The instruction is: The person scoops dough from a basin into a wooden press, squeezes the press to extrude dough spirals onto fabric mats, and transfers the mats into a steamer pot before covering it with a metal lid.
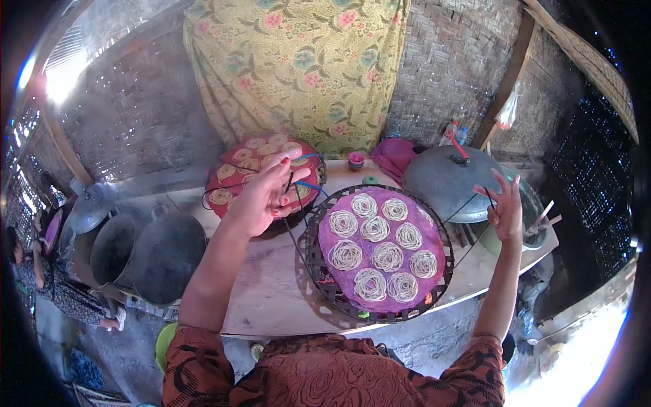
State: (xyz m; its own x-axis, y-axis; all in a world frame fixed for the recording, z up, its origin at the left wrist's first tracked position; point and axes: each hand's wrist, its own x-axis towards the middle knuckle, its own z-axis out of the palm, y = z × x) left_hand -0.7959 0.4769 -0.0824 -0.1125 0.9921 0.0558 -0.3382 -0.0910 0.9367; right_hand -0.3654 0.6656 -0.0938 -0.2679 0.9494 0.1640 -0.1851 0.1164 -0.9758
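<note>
A round black openwork tray [314,271] lined with purple cloth [349,298] carries several pale nests of coiled noodles [387,257]. Black cords run taut from its sides up to my hands. My left hand [261,197] is raised left of the tray, a cord loop [289,183] hooked in its bent fingers. On the right, my right hand [505,210] holds the other cord [468,203] over its curled fingers. The tray's shadow falls on the table beside it; whether it hangs just above the surface I cannot tell.
Behind my left hand, a second tray [220,173] on red cloth holds several flat coils. A big lidded pan [437,180] and a green basin [536,237] stand at the right of the table [261,298]. Dark pots [166,258] stand left. A person [57,278] is at far left.
</note>
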